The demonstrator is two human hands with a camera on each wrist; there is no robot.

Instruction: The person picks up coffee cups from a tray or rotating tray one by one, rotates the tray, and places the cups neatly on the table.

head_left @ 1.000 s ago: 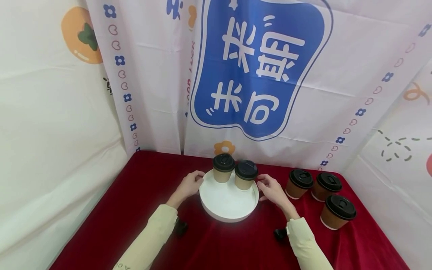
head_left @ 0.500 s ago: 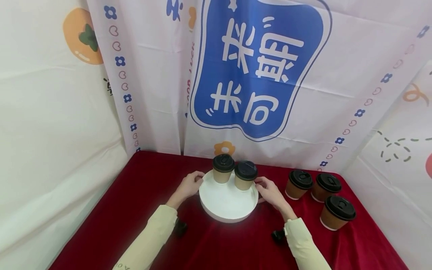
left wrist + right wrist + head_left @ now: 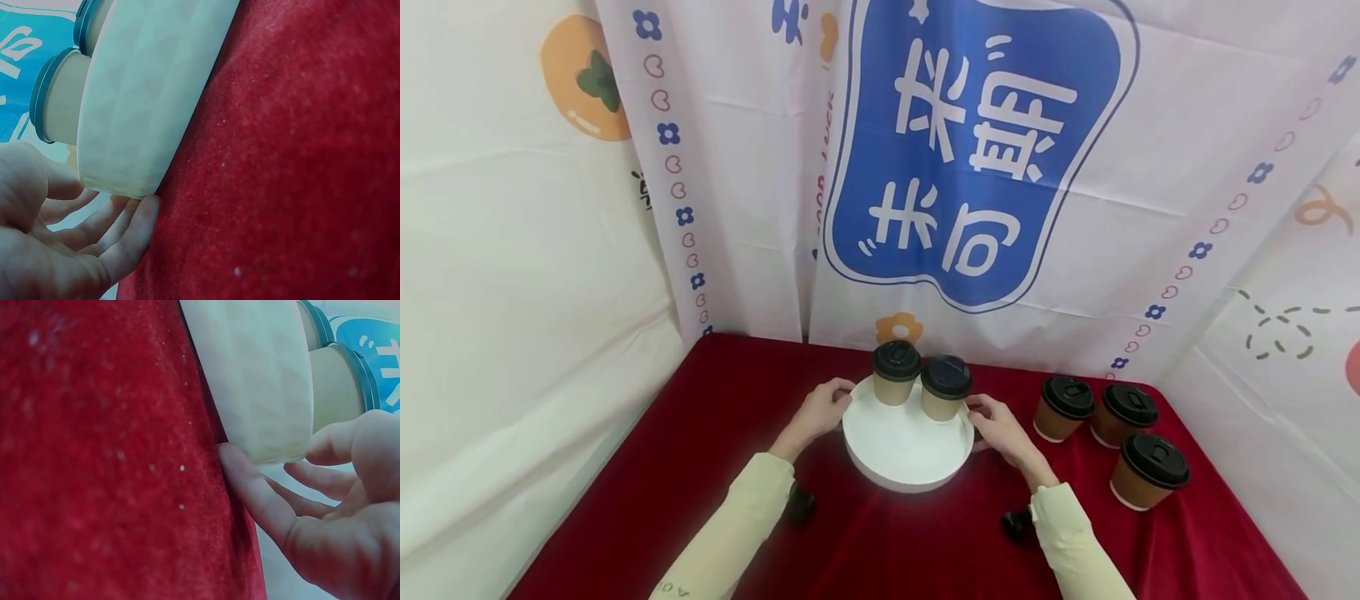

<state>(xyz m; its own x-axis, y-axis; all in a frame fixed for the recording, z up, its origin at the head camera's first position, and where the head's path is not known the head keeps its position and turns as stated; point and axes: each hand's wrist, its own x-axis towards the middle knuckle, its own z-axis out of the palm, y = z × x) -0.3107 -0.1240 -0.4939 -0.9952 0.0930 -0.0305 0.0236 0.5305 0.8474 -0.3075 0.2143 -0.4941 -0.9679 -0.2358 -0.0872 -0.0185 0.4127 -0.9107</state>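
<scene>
Left hand (image 3: pixel 818 412): you pinch the tray (image 3: pixel 906 454), lower centre
Right hand (image 3: pixel 1002 427): you pinch its right edge
Pale cups (image 3: pixel 892 391): upright on it

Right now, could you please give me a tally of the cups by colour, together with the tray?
Beige lidded cups: 2
Brown lidded cups: 3
White tray: 1
Total: 6

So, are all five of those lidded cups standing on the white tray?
No, only two pale cups stand on the white tray, while three brown cups stand on the red cloth to its right.
</scene>
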